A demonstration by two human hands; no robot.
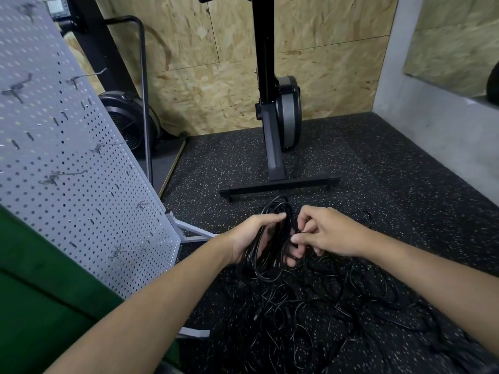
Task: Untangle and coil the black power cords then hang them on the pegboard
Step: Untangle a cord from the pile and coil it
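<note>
The cord pile (310, 319) runs off the bottom edge, strands untraceable; the coil (280, 233) hides most fingers of the left hand (243, 234)

Upright black exercise machine (272, 109), speckled rubber floor (391, 163), chipboard wall (324, 63), green surface (40, 292)

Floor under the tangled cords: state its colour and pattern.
The floor is black with small pale speckles all over; the head view shows it best.
</note>
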